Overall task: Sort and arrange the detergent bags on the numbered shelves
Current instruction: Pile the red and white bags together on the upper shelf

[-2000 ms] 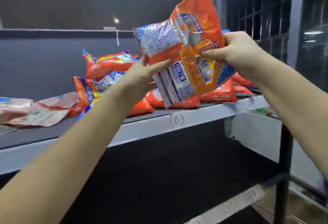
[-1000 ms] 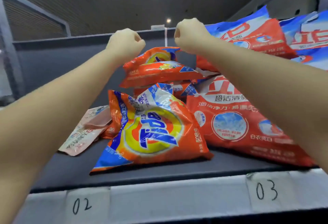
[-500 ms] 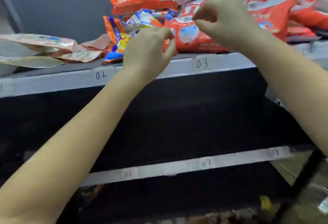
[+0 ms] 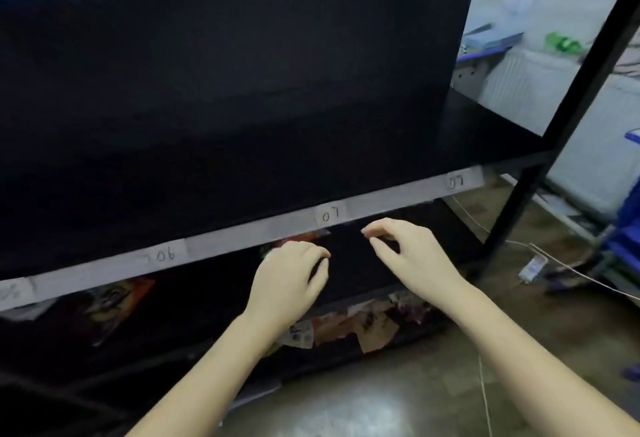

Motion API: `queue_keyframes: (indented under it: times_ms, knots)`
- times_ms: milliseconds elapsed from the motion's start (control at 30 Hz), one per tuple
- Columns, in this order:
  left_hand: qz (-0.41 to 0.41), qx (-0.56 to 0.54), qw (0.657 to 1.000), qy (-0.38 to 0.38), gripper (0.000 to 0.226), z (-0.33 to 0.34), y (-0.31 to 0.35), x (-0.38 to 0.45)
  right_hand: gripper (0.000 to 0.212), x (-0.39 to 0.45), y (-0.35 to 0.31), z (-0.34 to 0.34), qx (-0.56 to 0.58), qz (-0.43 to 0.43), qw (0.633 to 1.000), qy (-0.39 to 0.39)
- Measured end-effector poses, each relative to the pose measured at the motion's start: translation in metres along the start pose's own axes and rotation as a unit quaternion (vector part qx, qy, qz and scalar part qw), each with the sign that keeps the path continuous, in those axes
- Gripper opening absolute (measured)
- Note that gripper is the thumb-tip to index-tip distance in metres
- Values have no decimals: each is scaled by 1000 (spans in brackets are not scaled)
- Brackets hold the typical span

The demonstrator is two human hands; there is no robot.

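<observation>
At the far left, under the white shelf edge strip (image 4: 225,242) with its handwritten label 06 (image 4: 165,254), an orange detergent bag (image 4: 114,301) lies flat in the dark of the bottom shelf; its long axis seems to run from near-left to far-right, though blur and shadow hide which end is the top. Further right the left hand (image 4: 287,284) hangs with fingers loosely curled and nothing in them, just in front of a sliver of another orange bag (image 4: 301,238) that peeks out below the strip beside label 07 (image 4: 329,215); too little of it shows to tell how it points. The right hand (image 4: 412,256) hovers near it, fingers half spread and bent, also holding nothing. Such bags will likely be soft, slumping and slick-skinned with some weight of powder, so a grip across a sealed end or around the middle looks safest. Beneath the hands, crumpled wrappers (image 4: 349,325) line the rack's foot, and label 08 (image 4: 454,182) sits far right.
</observation>
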State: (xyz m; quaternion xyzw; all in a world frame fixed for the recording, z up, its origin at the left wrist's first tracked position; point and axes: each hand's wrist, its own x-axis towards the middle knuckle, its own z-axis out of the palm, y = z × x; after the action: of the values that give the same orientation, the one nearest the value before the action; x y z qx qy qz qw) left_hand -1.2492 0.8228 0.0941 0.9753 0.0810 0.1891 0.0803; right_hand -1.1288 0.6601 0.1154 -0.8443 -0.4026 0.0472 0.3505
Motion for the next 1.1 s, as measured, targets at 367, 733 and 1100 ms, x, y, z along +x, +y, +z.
queue_keyframes:
  times_ms: [367,733,1100]
  knots:
    - [-202,51,965,-161,26,205,-133,35,36,104,170,187,-51,96,978,-178]
    - [-414,-86,905,-52,50,327,-268,98,24,226,255,331,56,177,980,-65]
    - [-514,-402,754,-65,66,342,-295,137,35,271,254,358,165,283,944,26]
